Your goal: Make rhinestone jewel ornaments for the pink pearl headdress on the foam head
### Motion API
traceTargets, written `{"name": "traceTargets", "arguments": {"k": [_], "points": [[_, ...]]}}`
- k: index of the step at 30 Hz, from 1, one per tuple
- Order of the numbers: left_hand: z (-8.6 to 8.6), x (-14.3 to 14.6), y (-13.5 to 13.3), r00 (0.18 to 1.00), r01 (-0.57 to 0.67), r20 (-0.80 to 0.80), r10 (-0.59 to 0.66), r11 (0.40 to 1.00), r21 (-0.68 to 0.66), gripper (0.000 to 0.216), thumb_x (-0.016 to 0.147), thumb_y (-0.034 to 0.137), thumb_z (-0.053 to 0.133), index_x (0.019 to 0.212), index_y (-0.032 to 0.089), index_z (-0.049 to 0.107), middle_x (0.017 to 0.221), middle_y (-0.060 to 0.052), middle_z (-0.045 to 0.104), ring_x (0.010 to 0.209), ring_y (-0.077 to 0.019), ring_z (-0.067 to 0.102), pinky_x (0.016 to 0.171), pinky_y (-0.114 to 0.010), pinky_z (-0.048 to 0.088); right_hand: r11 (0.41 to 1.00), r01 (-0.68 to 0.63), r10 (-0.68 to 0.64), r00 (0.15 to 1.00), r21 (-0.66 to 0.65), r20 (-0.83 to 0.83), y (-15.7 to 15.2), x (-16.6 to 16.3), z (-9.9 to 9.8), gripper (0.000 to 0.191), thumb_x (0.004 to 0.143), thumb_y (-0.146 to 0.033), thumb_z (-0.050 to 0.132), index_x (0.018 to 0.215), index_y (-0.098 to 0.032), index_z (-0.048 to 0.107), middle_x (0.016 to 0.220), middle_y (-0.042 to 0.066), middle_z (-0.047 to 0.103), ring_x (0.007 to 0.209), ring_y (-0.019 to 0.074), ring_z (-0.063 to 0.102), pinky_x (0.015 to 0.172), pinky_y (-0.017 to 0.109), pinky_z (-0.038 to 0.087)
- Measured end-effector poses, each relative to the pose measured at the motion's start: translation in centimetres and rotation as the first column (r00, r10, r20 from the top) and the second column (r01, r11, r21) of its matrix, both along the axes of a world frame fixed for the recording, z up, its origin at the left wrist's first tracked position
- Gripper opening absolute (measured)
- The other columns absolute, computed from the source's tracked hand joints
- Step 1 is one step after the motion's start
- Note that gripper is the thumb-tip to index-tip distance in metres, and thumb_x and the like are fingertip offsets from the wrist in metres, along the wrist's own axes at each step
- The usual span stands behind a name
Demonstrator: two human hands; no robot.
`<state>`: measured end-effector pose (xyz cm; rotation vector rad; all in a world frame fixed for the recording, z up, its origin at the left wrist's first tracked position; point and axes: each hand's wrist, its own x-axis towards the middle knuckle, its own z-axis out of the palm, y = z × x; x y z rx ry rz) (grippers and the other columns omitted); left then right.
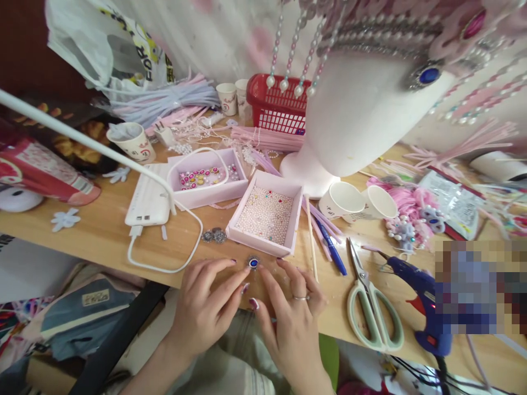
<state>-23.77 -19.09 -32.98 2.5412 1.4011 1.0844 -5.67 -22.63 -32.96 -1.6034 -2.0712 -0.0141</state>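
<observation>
A small round silver ornament with a blue stone (pixel 253 263) lies on the wooden table (pixel 102 230) near its front edge. My left hand (pixel 209 307) rests flat just left of it, fingers spread, the forefinger tip close to the ornament. My right hand (pixel 288 315), a ring on one finger, lies flat just right of it with fingers stretched out. Neither hand holds anything. Two more silver ornaments (pixel 214 236) sit a little to the left. A pink box of small pearls (pixel 267 215) stands right behind the blue ornament.
A white mannequin head (pixel 362 109) with beaded headdress stands behind. Around are a pink box of gems (pixel 203 178), power bank (pixel 146 197), paper cups (pixel 358 202), red basket (pixel 274 104), scissors (pixel 370 307), blue glue gun (pixel 420 299), blue pen (pixel 331 249).
</observation>
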Motion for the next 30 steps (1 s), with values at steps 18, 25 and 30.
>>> {"name": "traceTargets", "arguments": {"k": [18,25,30], "points": [[-0.8,0.0,0.4,0.999,-0.029,0.015,0.030,0.998,-0.063,0.045,0.097,0.004,0.045,0.135,0.023,0.058,0.115,-0.009,0.067,0.103,-0.0216,0.062,0.089,-0.033,0.049,0.993,0.065,-0.075,0.992,0.103,0.100,0.3,-0.5,-1.6,0.044,0.098,-0.030,0.050,0.142,-0.031,0.057,0.139,0.011,0.057,0.112,0.0361,0.048,0.090,0.051,0.037],[-0.4,0.5,0.8,0.991,-0.103,0.084,0.104,0.995,-0.018,0.035,0.096,0.014,0.051,0.130,0.019,0.059,0.101,-0.008,0.071,0.092,-0.0211,0.068,0.079,-0.031,0.057,0.984,0.093,-0.112,0.986,0.155,0.122,0.6,-0.5,-2.7,0.037,0.101,-0.033,0.046,0.132,-0.033,0.065,0.133,0.010,0.062,0.110,0.0372,0.051,0.086,0.052,0.039],[-0.7,1.6,1.0,0.987,-0.144,0.069,0.146,0.989,-0.042,0.031,0.091,0.020,0.059,0.122,0.022,0.062,0.105,-0.009,0.070,0.093,-0.0264,0.070,0.076,-0.040,0.062,0.969,0.086,-0.112,0.988,0.231,0.101,0.9,-0.4,-3.4,0.038,0.103,-0.034,0.039,0.131,-0.031,0.065,0.129,0.011,0.064,0.107,0.0366,0.052,0.087,0.051,0.039]]}}
